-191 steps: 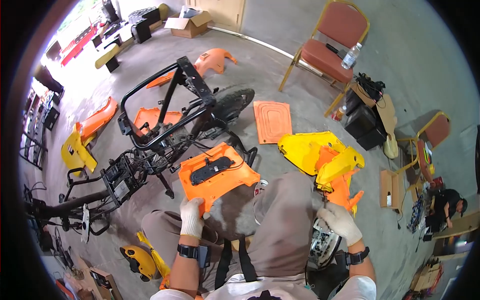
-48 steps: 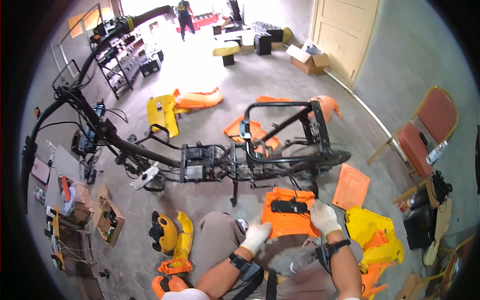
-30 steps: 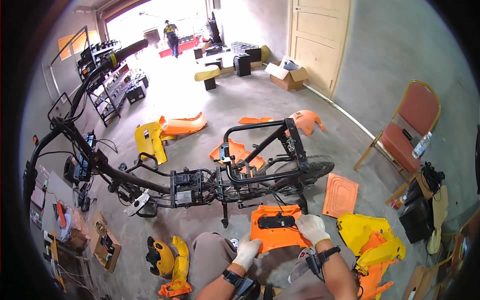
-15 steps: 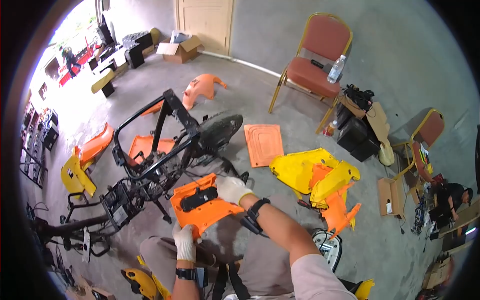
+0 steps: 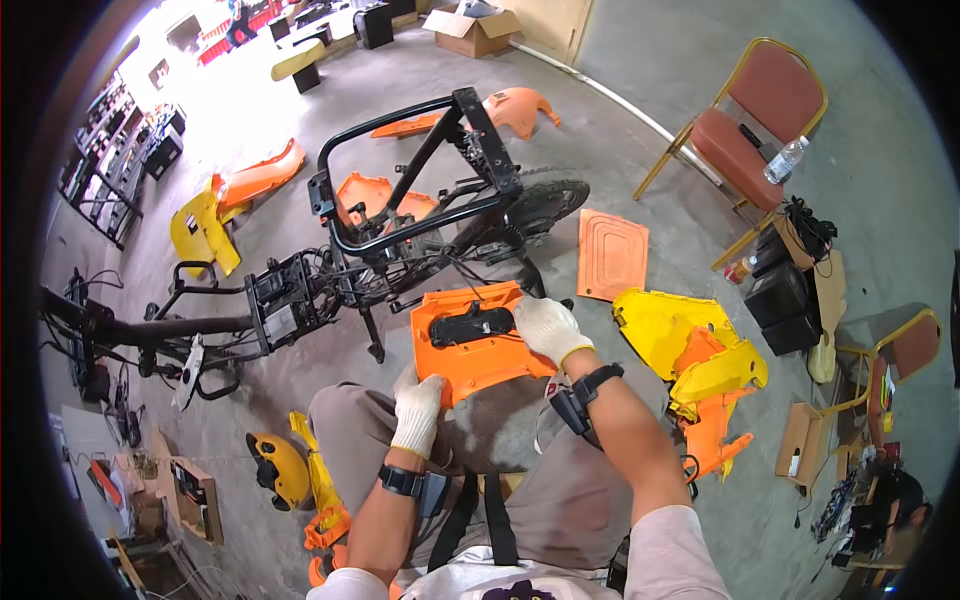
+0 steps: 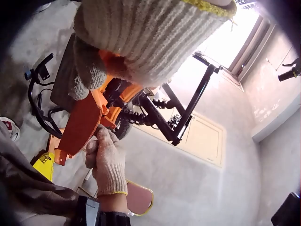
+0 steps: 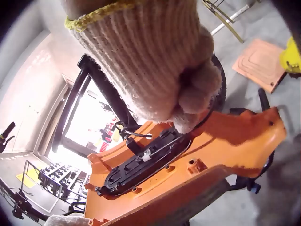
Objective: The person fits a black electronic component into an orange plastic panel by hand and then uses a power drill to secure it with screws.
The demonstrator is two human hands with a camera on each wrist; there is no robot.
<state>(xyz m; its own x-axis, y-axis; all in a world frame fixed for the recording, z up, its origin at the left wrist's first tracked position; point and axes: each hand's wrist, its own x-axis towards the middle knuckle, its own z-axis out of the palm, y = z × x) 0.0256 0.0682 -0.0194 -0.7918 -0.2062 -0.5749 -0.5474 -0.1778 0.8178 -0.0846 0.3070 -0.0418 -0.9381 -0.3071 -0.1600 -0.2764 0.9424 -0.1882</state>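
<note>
In the head view, an orange plastic panel with a black elongated light unit is held over the lap, inner side up. My gloved left hand grips its lower left edge, thumb on top. At its upper right corner is my gloved right hand. The right wrist view shows this hand's curled fingers pinching at the near end of the light unit. A thin line runs from the fingertips along the unit to a small white piece. The glove hides the exact grip.
A stripped black motorbike frame lies just beyond the panel. Yellow and orange fairings are at the right, near an orange square panel. A yellow helmet-like shell sits left. A red chair holds a bottle.
The right hand was beside the right knee, near a metal part; it has since come to the panel's right end. The left hand keeps its grip. The head view has swung around.
</note>
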